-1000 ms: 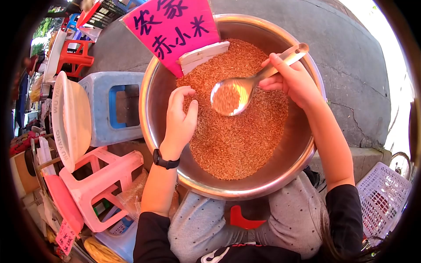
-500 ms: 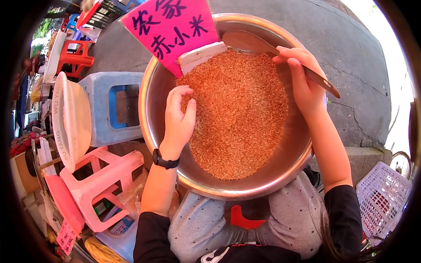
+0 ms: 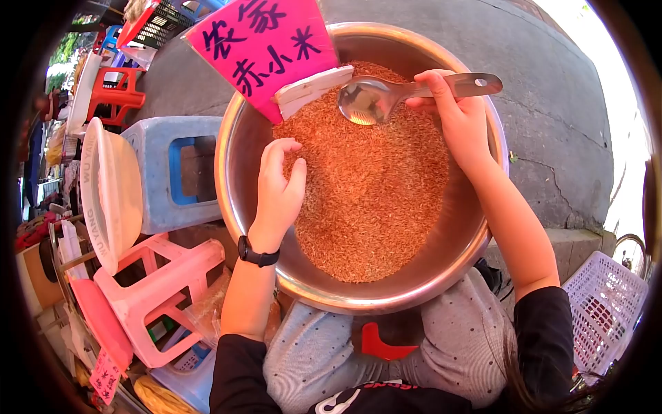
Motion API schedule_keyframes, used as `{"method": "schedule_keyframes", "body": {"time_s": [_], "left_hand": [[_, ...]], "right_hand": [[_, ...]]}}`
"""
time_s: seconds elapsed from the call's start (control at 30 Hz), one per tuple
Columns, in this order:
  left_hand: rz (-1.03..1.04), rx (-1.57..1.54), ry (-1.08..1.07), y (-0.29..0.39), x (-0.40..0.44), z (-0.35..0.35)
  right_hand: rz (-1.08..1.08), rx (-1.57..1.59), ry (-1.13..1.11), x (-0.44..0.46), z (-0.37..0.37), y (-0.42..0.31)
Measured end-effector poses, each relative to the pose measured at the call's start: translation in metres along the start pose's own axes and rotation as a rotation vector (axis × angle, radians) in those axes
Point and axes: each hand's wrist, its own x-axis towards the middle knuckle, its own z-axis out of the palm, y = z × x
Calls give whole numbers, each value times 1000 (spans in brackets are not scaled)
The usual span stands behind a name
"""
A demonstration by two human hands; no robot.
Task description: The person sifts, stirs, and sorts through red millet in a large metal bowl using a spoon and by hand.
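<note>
A wide metal basin (image 3: 386, 303) of reddish-brown grain (image 3: 376, 200) stands before my legs. My right hand (image 3: 460, 124) is closed around the handle of a large metal spoon (image 3: 369, 102). The spoon lies nearly level over the grain, its bowl toward the left and its handle end sticking out past my fingers. I see no grain in its bowl. My left hand (image 3: 279, 190), with a dark band at the wrist, hovers over the basin's left side. Its fingers are slightly bent, the thumb apart, and it holds nothing.
A pink handwritten sign (image 3: 265, 52) with a white block (image 3: 310, 90) at its base stands in the grain. Blue (image 3: 162, 172) and pink (image 3: 162, 297) stools are at the left, with a pale round tub (image 3: 114, 196). A white plastic basket (image 3: 607, 310) is at the right.
The spoon has come away from the basin's far wall toward me and turned, so its handle now points right and its bowl looks shiny. My left hand has barely moved.
</note>
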Motion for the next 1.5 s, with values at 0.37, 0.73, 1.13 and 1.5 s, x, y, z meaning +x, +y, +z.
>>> {"method": "schedule_keyframes", "body": {"time_s": [0.37,0.73,1.13,1.5], "left_hand": [[-6,18,-13,0,0,0],[-22,23,-30,1,-1,1],[-35,45,-47,2,0,1],[-84,664,-224,-23,-15,-3]], "right_hand": [[129,33,72,5,-3,4],[481,-87,-223,0,-6,-8],[642,-132,-606,-4,-7,-24],[-117,-675,-771,-12,-9,-17]]}}
